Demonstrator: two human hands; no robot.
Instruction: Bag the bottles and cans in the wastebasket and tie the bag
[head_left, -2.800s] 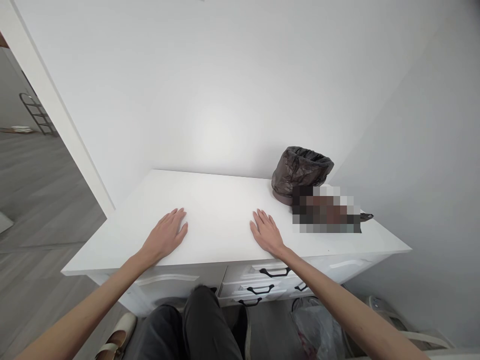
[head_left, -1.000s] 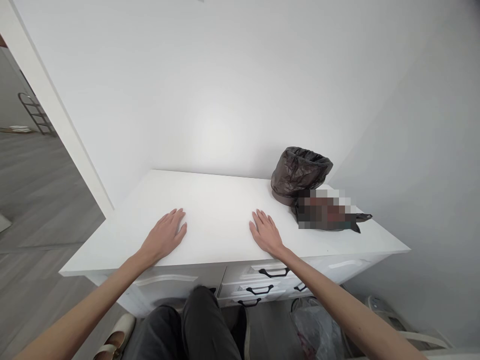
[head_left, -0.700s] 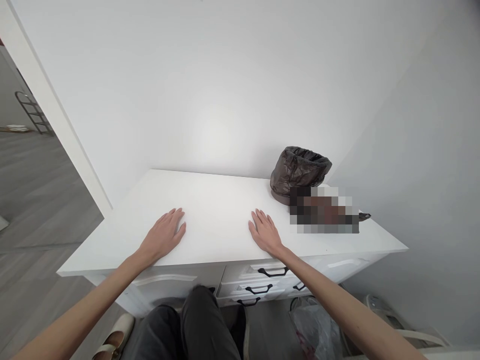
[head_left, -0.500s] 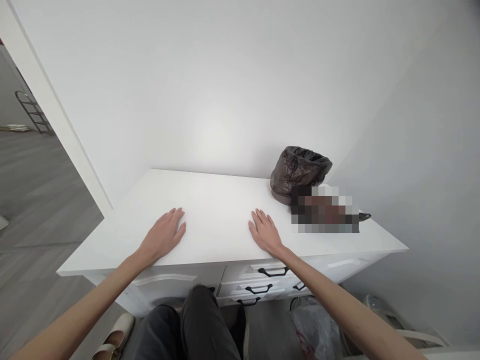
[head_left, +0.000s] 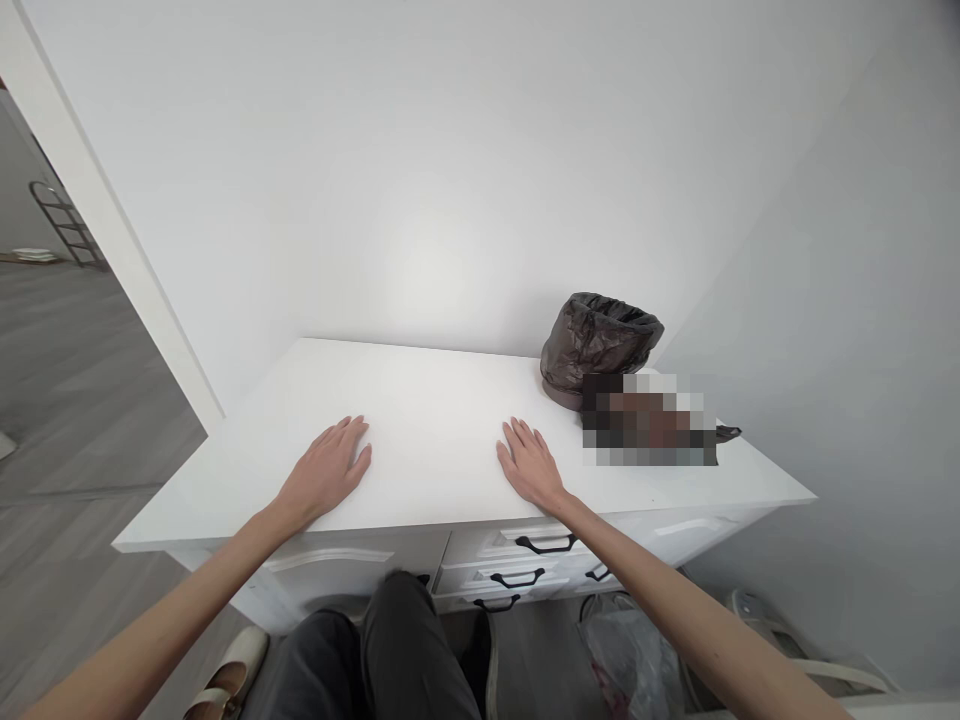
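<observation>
Against a white wall (head_left: 450,150) stands a white cabinet (head_left: 427,430). Near its back right corner, a container (head_left: 560,394) wears a dark plastic bag (head_left: 596,345), contents unseen; a pixelated bundle (head_left: 652,420) lies just before it. By the front edge, left hand (head_left: 324,472) and right hand (head_left: 531,470) rest palms down, fingers loosely spread, gripping nothing: seemingly a pause; any grasp would call for lifting them.

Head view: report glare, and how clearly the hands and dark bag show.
Head view: a soft bright patch glows on the wall; head view again: left hand and right hand look fairly sharp, but blocky pixelation hides what lies by the dark bag.
</observation>
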